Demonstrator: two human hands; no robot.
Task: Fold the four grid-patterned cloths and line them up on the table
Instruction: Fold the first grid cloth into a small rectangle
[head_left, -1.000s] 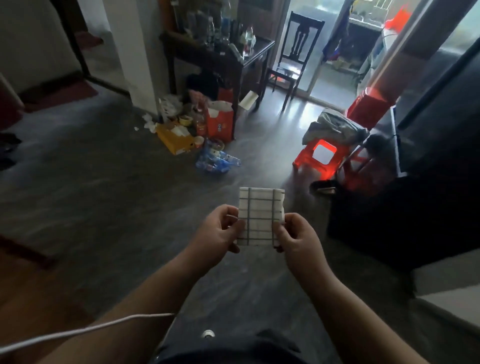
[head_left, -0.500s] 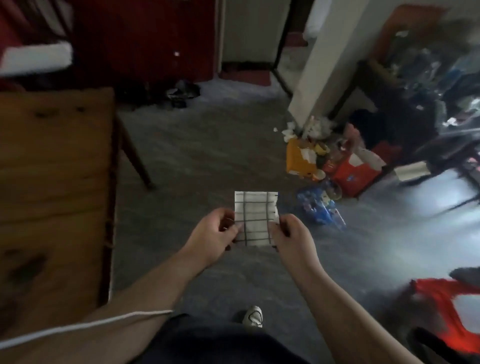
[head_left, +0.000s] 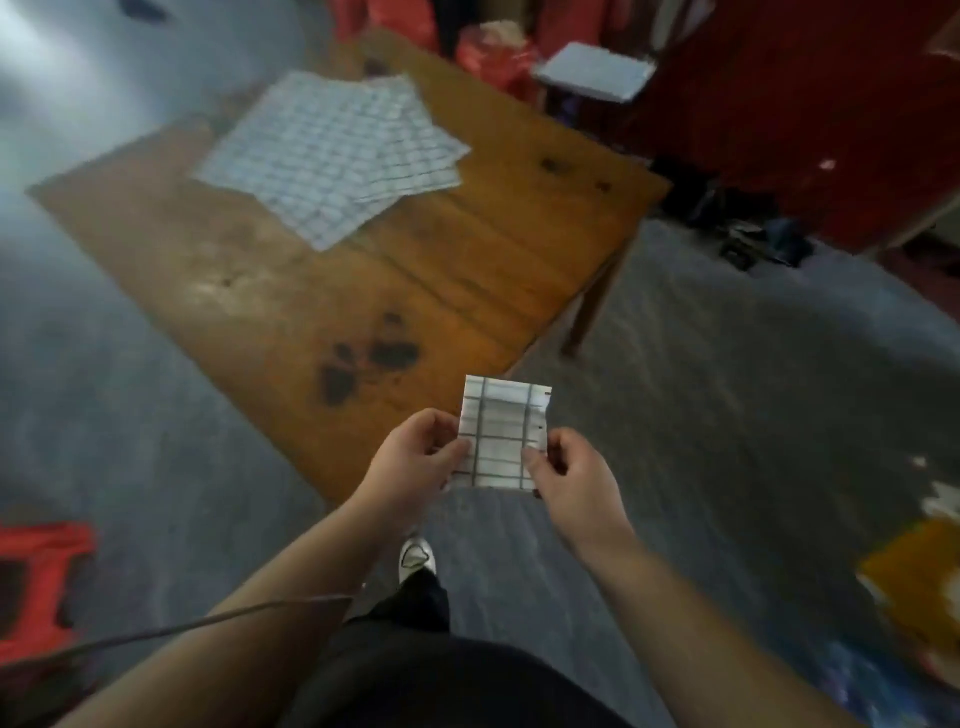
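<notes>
A small folded white cloth with a dark grid (head_left: 501, 434) is held upright in front of me, over the near corner of the wooden table (head_left: 426, 270). My left hand (head_left: 415, 460) pinches its left edge and my right hand (head_left: 571, 475) pinches its right edge. A pile of unfolded grid-patterned cloths (head_left: 335, 153) lies spread flat on the far part of the table, overlapping one another; I cannot tell how many.
The table has dark stains (head_left: 363, 364) near its front corner. A red plastic stool (head_left: 41, 582) stands on the grey floor at the left. A white box (head_left: 597, 78) and red furniture (head_left: 805, 104) sit behind the table. An orange box (head_left: 914, 587) lies at the right.
My view has swung left from the cluttered floor to the wooden table, which now fills the middle. Both hands keep the same hold on the folded cloth.
</notes>
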